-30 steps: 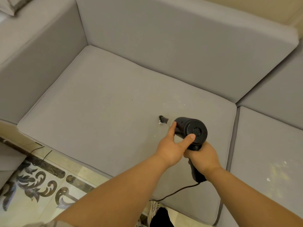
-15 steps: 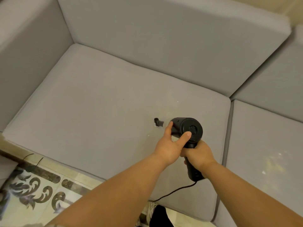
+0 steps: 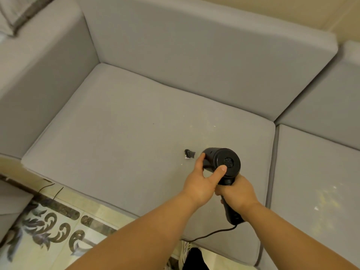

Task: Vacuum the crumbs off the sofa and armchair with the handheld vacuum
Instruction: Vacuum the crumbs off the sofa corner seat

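The handheld vacuum (image 3: 221, 162) barely shifts on the seat cushion (image 3: 116, 133), near its right edge. Right hand (image 3: 238, 193) grips the handle; left hand (image 3: 202, 182) clasps the barrel. Nozzle (image 3: 190, 153) remains on white crumbs (image 3: 186, 158); pickup continues.

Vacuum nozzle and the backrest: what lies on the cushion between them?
In the head view, only grey cushion with a few pale crumbs lies between the nozzle and the backrest.
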The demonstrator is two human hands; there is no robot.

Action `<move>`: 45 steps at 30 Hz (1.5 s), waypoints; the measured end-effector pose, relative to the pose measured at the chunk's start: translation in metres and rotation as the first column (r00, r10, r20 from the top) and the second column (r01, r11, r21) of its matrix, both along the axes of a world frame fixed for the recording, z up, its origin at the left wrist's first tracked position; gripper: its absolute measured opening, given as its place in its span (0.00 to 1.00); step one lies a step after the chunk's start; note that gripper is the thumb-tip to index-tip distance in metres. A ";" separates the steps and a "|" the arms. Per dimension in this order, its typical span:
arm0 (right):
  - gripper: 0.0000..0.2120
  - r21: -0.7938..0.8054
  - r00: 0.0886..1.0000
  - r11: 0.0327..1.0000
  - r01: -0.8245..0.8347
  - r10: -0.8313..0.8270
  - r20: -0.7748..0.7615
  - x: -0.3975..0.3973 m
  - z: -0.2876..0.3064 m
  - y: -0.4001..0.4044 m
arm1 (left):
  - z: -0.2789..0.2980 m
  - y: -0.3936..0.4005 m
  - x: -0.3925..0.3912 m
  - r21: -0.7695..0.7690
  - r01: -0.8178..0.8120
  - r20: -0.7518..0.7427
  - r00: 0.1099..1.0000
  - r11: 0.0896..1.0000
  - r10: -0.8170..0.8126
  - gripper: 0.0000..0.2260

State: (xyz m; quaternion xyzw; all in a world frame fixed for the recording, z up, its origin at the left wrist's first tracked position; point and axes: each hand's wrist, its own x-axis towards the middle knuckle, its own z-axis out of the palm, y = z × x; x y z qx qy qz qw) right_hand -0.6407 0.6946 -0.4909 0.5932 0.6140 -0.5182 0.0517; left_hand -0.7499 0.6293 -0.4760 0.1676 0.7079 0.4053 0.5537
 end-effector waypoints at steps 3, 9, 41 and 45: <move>0.19 -0.018 1.000 1.000 -0.018 0.019 0.010 -0.008 -0.006 -0.002 | -0.008 -0.003 -0.007 -0.022 -0.019 -0.003 1.000 1.000 0.019 0.35; 0.20 -0.038 0.999 0.999 -0.036 0.037 0.040 -0.005 -0.003 -0.004 | -0.010 -0.006 -0.003 -0.033 -0.014 0.023 1.000 0.999 0.015 0.37; 0.15 0.012 0.998 0.999 -0.052 0.052 -0.044 -0.085 -0.031 0.123 | -0.026 0.117 -0.074 -0.008 -0.101 -0.004 0.995 0.995 0.101 0.35; 0.11 -0.017 0.998 0.999 -0.052 0.051 -0.029 -0.060 -0.020 0.099 | -0.016 0.094 -0.050 -0.023 -0.082 0.019 0.996 0.996 0.083 0.34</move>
